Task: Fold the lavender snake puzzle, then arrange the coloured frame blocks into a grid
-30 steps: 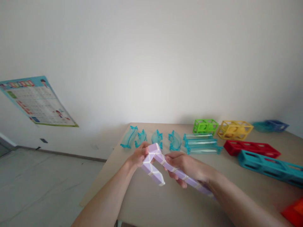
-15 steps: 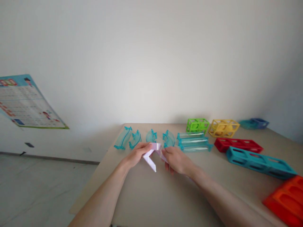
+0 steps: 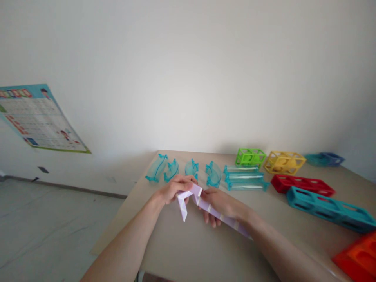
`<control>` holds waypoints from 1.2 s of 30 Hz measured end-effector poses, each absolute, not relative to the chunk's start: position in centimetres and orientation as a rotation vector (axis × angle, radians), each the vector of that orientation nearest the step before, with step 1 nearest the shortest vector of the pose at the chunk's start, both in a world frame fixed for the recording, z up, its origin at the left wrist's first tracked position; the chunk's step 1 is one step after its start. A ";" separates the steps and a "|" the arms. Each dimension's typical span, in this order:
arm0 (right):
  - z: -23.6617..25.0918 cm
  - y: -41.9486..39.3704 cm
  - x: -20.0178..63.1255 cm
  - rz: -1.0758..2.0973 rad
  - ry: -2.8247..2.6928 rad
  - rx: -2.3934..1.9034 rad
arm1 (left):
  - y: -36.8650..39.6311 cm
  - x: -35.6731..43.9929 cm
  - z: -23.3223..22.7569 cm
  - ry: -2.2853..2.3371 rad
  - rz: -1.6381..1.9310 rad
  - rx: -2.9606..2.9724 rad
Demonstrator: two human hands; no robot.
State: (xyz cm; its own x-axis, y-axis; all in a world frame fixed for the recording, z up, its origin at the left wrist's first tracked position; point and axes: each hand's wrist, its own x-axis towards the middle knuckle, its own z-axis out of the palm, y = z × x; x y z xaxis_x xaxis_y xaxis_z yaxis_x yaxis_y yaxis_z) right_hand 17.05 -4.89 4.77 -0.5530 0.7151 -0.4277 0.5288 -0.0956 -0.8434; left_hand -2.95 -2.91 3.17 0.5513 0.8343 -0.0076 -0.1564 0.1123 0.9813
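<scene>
Left edge: wall poster (image 3: 38, 119), well clear of the work. On the beige table (image 3: 188, 250), a far row of clear teal curved track pieces (image 3: 183, 170).

My left hand (image 3: 173, 190) is closed over the bent end of the lilac twist-snake puzzle (image 3: 205, 205), held just above the tabletop in front of the curved pieces. A short section hangs down from under my fingers (image 3: 188, 181) and ends in a point. My right hand (image 3: 219, 203) grips the long straight run just right of the bend, fingers curled beneath, thumb side on top; the tail runs back along my right forearm.

Handling, as I judge it: light, hard plastic wedges, stiff in each segment but swivelling at every joint, so it flops if held by one end. Best taken on both sides of the joint being turned.

Right of me: straight teal channels (image 3: 245, 178), green cage block (image 3: 250, 156), yellow cage block (image 3: 284, 162), red frame (image 3: 302, 185), long teal frame (image 3: 330, 208), orange piece (image 3: 360, 260) at the corner.
</scene>
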 end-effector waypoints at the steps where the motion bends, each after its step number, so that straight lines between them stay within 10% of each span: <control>1: 5.1 -5.0 17.0 1.526 -2.066 -1.421 | -2.8 -2.9 3.2 0.722 0.856 1.200; 9: 6.2 -5.7 17.1 0.357 -2.408 -1.324 | -2.0 -2.9 3.6 0.832 1.154 0.831; 36: 6.3 -6.7 16.2 0.020 -2.314 -1.344 | -2.5 -0.6 2.1 0.786 1.397 1.174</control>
